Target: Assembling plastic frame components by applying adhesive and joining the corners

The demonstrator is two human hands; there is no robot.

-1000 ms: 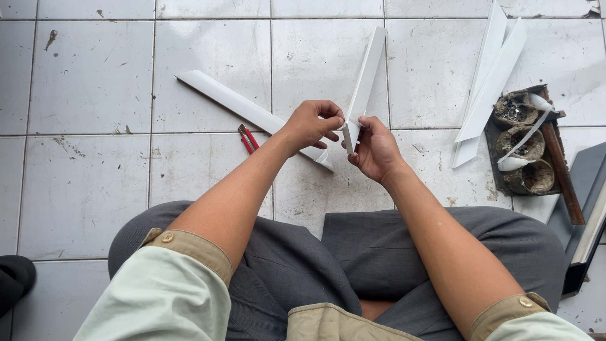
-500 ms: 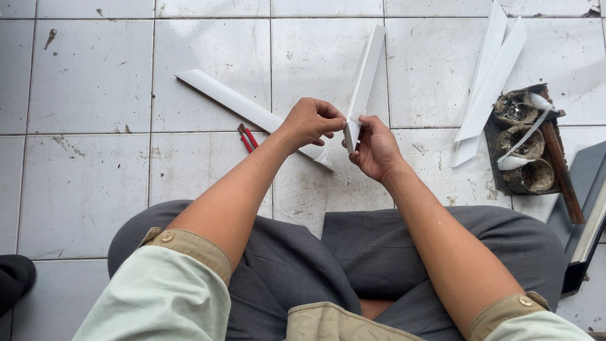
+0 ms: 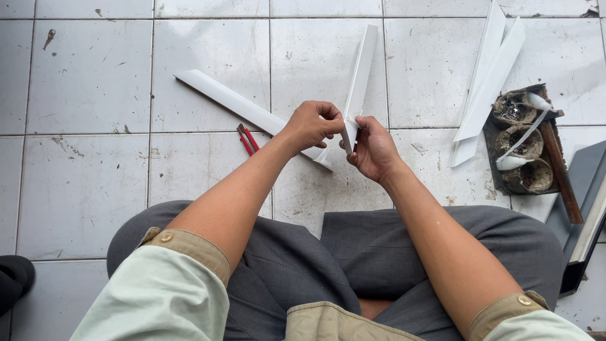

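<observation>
both hands, left hand (image 3: 312, 123) and right hand (image 3: 372, 148), pinch the lower end of a long white plastic strip (image 3: 360, 79) above the grey tiled floor (image 3: 88, 82); red-handled tool (image 3: 247, 139) nearby.

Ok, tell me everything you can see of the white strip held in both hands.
The white strip is long, narrow and flat, of plain white material that looks like stiff plastic or card, with straight edges and a squared far end. It stands tilted away over the tiled floor, its far end pointing up the picture. Its near end is pinched between the left hand and the right hand, whose fingers cover that end. Nothing else touches it.
</observation>
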